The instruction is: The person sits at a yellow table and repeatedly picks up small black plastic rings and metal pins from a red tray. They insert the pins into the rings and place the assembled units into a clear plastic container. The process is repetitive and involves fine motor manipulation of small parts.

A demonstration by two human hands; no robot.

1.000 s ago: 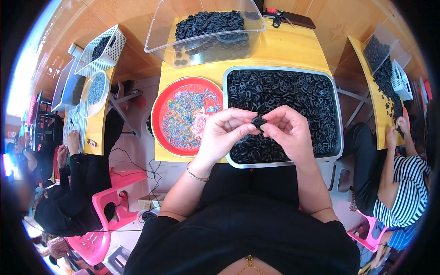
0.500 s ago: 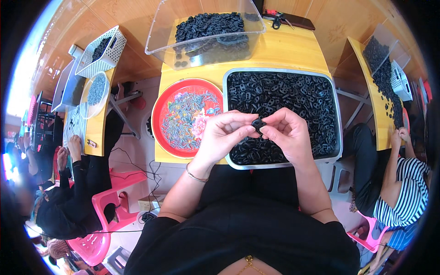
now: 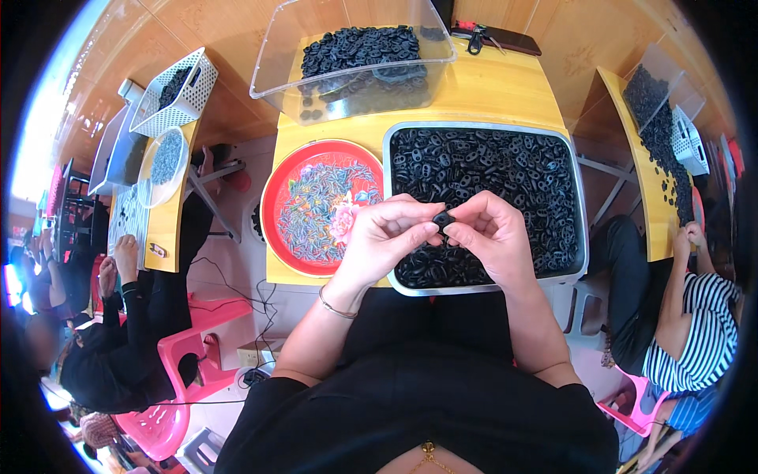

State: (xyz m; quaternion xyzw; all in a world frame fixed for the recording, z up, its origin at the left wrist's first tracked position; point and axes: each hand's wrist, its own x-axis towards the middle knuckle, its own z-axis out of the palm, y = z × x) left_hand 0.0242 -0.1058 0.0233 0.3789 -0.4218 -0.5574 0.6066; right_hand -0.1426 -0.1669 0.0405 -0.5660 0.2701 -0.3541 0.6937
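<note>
Between the fingertips of my left hand [image 3: 395, 233] and my right hand [image 3: 491, 237] is one small black plastic piece [image 3: 444, 223], pinched from both sides. Both hands hover over the left front part of a metal tray [image 3: 586, 237], which is heaped with black oval pieces [image 3: 505, 166] that have holes in them. Left of this tray lies a round red tray [image 3: 271, 193] with a flower print, strewn with small slim greyish pieces [image 3: 312, 217]. Fingers hide part of the held piece, so I cannot tell whether a slim piece is in it.
A clear plastic bin [image 3: 355, 79] of black pieces stands at the table's back. A dark case [image 3: 513, 41] and a small tool [image 3: 475, 39] lie at the back right. People work at side tables left [image 3: 164, 229] and right [image 3: 659, 229]. Cables [image 3: 264, 308] trail on the floor at left.
The black piece has turned slightly between my fingertips, and my fingers have shifted a little around it. The trays sit slightly lower in the picture.
</note>
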